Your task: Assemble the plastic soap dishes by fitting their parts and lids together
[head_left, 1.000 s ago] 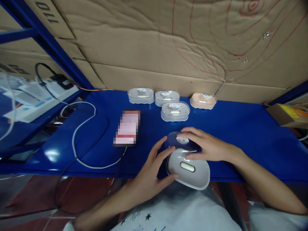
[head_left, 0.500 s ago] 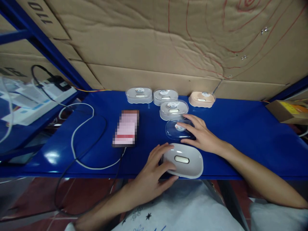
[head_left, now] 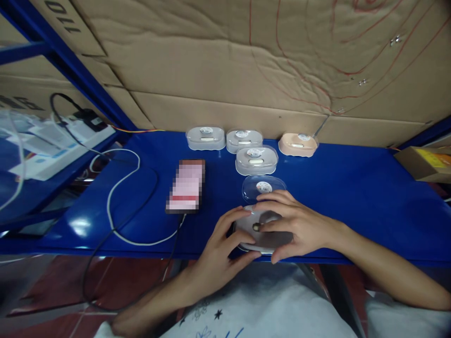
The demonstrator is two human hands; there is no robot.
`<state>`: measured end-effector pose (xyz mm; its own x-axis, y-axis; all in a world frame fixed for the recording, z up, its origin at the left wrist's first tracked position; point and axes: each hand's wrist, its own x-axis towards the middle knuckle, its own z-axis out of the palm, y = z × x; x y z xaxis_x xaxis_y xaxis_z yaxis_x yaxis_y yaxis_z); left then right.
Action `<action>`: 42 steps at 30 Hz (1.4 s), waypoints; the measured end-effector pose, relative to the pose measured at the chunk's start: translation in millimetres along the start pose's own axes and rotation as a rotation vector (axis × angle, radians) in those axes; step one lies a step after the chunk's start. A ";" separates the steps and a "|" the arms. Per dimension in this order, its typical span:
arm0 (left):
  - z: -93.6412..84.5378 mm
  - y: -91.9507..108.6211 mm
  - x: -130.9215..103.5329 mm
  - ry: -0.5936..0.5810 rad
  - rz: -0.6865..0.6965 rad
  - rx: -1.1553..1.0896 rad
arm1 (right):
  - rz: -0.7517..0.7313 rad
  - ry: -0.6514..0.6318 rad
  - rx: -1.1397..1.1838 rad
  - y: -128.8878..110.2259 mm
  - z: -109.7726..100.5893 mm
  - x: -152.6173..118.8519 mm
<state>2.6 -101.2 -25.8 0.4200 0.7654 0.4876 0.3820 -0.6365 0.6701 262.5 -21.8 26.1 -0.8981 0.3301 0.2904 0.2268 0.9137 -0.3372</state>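
Observation:
A grey oval dish (head_left: 246, 238) lies at the table's front edge, largely covered by both hands. My left hand (head_left: 225, 241) rests on its left rim with the fingers spread. Over its right part is my right hand (head_left: 296, 225), fingers apart, the index fingertip near the small insert at the dish's middle. Just behind the dish a clear oval lid (head_left: 249, 186) with a round sticker lies on the table, its front right part under my right hand.
Farther back stand three grey lidded boxes (head_left: 256, 162) and a peach one (head_left: 298, 144). A phone (head_left: 186, 185) with a cable (head_left: 110, 202) lies left. A power strip (head_left: 59, 150) is far left, a carton (head_left: 419, 164) far right.
My right hand has moved from the clear lid toward me, onto the right part of the grey dish. My left hand has stayed at the dish's left side.

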 end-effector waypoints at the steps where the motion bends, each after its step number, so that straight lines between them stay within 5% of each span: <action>1: -0.1 0.0 -0.3 0.000 -0.002 -0.007 | 0.018 -0.008 0.009 -1.3 -0.2 0.4; 15: 6.4 0.5 -5.3 -0.015 -0.085 0.138 | 0.184 -0.016 0.104 1.2 -7.9 -5.7; 20: 7.2 2.3 -7.6 0.091 0.029 0.190 | 0.181 -0.029 0.109 -0.1 -13.0 -5.9; 28: 5.1 7.5 -3.0 -0.072 0.141 0.342 | 0.137 -0.022 0.097 3.8 -13.9 -6.7; 42: -3.8 7.2 0.1 -0.122 0.469 0.342 | 0.072 -0.032 0.056 2.9 -6.0 1.8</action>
<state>2.3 -105.4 -18.8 0.6921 0.3917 0.6063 0.3679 -0.9141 0.1707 263.8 -17.2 31.0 -0.8922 0.3860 0.2347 0.2708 0.8728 -0.4060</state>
